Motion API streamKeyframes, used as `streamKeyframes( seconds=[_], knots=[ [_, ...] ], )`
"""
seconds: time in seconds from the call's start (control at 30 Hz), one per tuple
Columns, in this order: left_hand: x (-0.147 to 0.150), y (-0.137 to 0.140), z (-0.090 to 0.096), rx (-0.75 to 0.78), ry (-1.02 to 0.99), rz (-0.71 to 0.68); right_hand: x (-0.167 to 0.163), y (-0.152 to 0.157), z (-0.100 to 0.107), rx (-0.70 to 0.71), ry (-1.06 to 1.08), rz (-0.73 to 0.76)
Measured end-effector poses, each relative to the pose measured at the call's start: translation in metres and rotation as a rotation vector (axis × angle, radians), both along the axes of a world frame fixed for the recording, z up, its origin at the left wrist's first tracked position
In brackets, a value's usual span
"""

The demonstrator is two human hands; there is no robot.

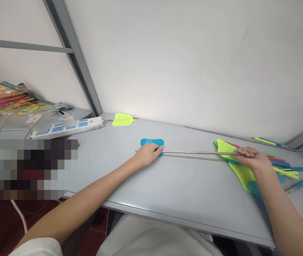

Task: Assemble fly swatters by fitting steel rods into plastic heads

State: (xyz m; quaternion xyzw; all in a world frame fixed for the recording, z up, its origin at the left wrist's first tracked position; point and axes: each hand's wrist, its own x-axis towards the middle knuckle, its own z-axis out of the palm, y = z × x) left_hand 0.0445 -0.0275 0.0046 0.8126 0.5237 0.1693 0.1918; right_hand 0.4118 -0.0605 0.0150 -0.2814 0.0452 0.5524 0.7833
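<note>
A thin metal rod (191, 153) runs left to right above the grey table, with my two hands at its ends. My left hand (148, 155) is closed round the rod's left part, over a blue mesh fly swatter head (152, 141) that it partly covers. My right hand (252, 159) has its fingers curled over the rod's right part. Under and beside that hand lie a yellow-green fly swatter head (224, 148) and a second yellow-green one (243, 174). Blue swatter pieces and several coloured handles (300, 184) lie to its right, partly hidden by my forearm.
Along the wall lies another metal rod (220, 134). A yellow-green swatter head (123, 121) sits near the back left, next to a white power strip (96, 123) with cables. Bagged colourful items (10, 99) are piled at far left. A grey metal frame post (83, 71) stands there.
</note>
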Motion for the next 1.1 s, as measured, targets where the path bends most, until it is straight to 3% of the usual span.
streamKeyframes(
  seconds=[0.63,1.1],
  knots=[
    [0.000,-0.007,0.004,0.036,0.073,-0.232,0.027,-0.005,0.003,0.002,-0.030,-0.123],
    [-0.003,-0.004,0.001,0.045,0.098,-0.255,0.025,-0.005,0.003,-0.013,-0.005,-0.116]
  ],
)
